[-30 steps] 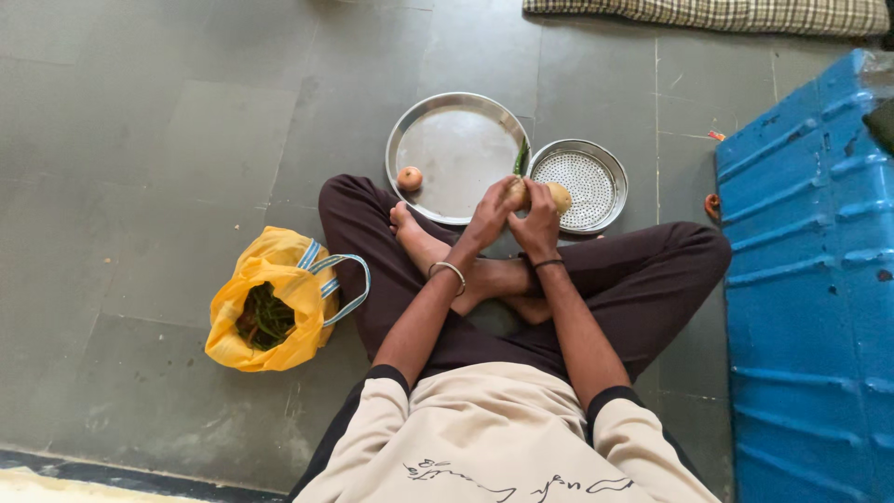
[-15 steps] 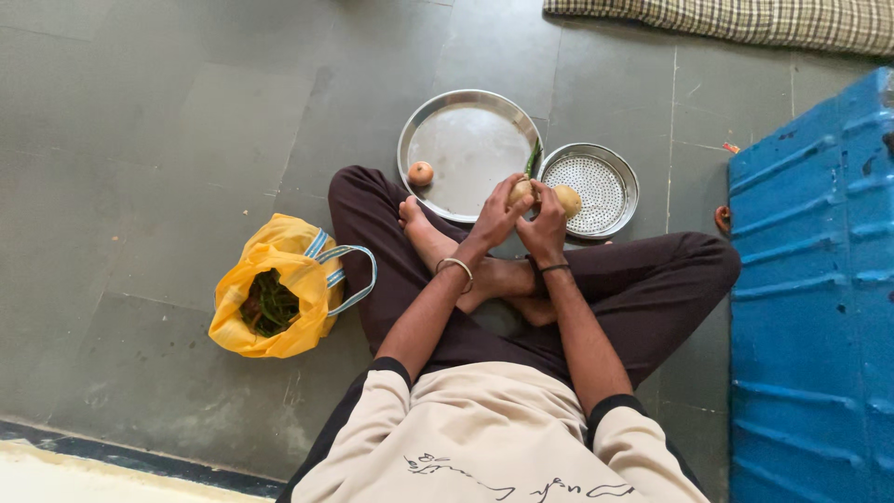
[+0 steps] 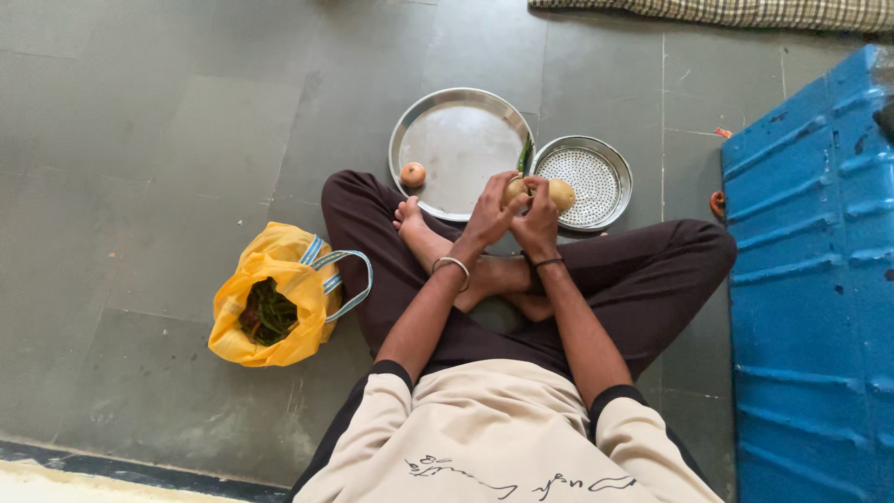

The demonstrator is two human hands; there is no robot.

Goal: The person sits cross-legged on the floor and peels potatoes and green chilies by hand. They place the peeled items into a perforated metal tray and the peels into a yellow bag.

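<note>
Left hand: your left hand [image 3: 491, 212] was curled around the near end of a pale brown potato [image 3: 560, 194], fingers wrapped on its skin.
Right hand: your right hand [image 3: 537, 220] was pinched onto the same potato from just beside the left, thumb on top; both hands met on it, wrists close together.
Potato position: held above your crossed legs, just beyond your fingertips, over the gap between the two metal dishes.
Potato axis: its long axis ran side to side, from your left hand toward your right, with the exposed rounded end pointing right.
Potato surface: smooth, matte, oval; whether any skin was cut I could not tell.
Beyond left hand: a round steel plate [image 3: 447, 140], shiny and flat with a raised rim, carrying a small orange-brown round vegetable [image 3: 412, 174] at its near edge.
Beyond right hand: a smaller round perforated steel sieve dish [image 3: 605, 163], touching the plate's rim; a green pod [image 3: 524, 154] lay between them.
Far left of left hand: a crumpled yellow bag [image 3: 279, 279] with blue-striped handles, holding green beans.
</note>
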